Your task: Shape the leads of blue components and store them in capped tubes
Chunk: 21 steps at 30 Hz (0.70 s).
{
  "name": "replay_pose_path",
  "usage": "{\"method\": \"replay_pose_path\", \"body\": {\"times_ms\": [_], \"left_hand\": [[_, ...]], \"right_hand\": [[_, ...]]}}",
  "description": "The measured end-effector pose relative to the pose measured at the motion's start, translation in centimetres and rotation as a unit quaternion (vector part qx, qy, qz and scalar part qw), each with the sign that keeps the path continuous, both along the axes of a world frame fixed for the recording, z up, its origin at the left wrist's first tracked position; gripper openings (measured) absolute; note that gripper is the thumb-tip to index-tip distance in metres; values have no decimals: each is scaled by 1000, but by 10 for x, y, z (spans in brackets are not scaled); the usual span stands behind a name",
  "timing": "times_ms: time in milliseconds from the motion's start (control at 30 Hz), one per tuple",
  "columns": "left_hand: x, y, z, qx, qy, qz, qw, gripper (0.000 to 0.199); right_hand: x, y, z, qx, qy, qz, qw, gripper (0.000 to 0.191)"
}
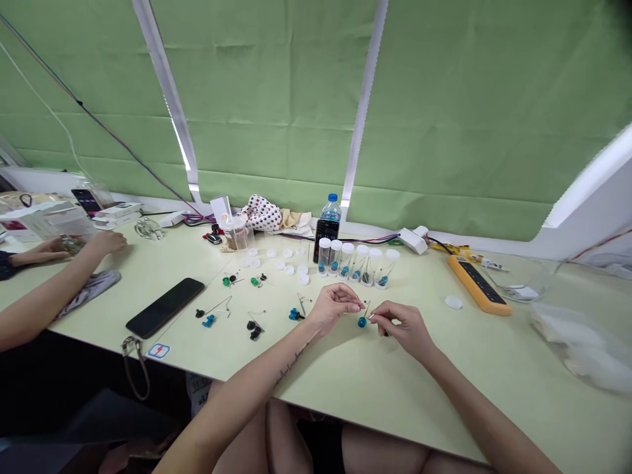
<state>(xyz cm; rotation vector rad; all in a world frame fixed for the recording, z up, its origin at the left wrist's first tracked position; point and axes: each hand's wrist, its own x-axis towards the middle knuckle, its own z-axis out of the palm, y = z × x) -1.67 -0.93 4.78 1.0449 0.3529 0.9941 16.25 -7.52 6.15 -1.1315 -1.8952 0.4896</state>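
Just below the middle of the frame, a wired blue bead (362,322) hangs between the left hand (334,308) and right hand (401,328). Both sets of fingers (356,303) are closed in a pinch at the thin wire, lifting the bead clear of the worktop (316,368), seemingly for a close look. Similar pieces (228,281) lie spread within reach to the left; clear vials (355,263) stand lined up beyond.

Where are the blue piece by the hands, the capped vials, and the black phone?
Blue piece (362,322), head view, on its round end.
Vials (364,268), head view, on the fourth vial's body from the left.
Phone (164,307), head view, on the middle of its dark face.
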Motion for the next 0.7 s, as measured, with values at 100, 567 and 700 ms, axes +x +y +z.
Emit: {"method": "replay_pose_path", "body": {"times_ms": [100,567,700], "left_hand": [[0,3,-2,1,-17,15,1000,31],[-2,6,-4,24,28,38,999,32],[-4,3,2,55,58,52,995,31]], "right_hand": [[-12,3,13,34,9,-20,999,21],[-21,-5,-14,68,22,-28,997,22],[-21,-5,-17,68,0,-22,997,22]]}}
